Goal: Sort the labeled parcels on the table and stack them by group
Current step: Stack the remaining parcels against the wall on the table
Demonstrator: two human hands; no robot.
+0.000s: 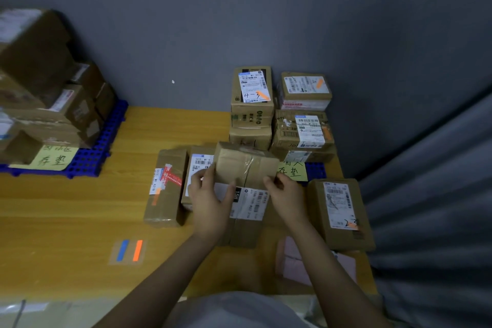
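A yellow-brown wooden table [66, 208] stands in a corner, against a grey wall [186, 34], with a grey curtain [439, 194] hanging along its right side. At the back left a blue mat [90, 160] carries a blurred heap of parcels [53, 104]. At the back right two stacks of labelled parcels [251, 120] stand by the wall, the left one topped by a box marked 4-3. Near the middle of the table, both hands hold a taped parcel [246, 165] over a 15H-labelled parcel [247, 210] that lies flat. The taped parcel's long axis runs left to right, its plain taped face turned toward the person. The left hand [207, 200] grips its left end with curled fingers, and the right hand [286, 194] pinches its lower right corner. A long parcel [165, 189] to the left lies with its long axis pointing away toward the wall, as does a right-hand parcel [340, 213] by the curtain.
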